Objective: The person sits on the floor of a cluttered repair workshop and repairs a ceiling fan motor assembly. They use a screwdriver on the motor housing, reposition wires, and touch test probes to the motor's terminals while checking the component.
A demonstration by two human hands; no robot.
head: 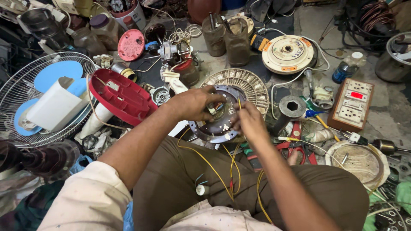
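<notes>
Hands at centre frame, both working on a round grey metal motor plate held above the person's lap. Left hand lies over the plate's upper left rim, fingers curled onto a small bundle of coloured wires at the plate's hub. Right hand sits at the plate's right edge, fingers pinched narrow on a thin yellow wire that stands upright between them. Further yellow wires trail from under the plate down across the brown trousers.

Behind the plate, touching it in view: ribbed round fan stator, pale metal. Left of centre: red plastic fan base cover, tilted, beside a white cone-shaped housing resting on a wire fan guard with blue blades. Upper right: cream and orange round motor disc. Right: wooden switchboard with sockets and a red indicator. Lower right of centre: red-handled pliers and a screwdriver with yellow handle, near the right forearm. Floor: grey concrete, strewn with parts and cables.
</notes>
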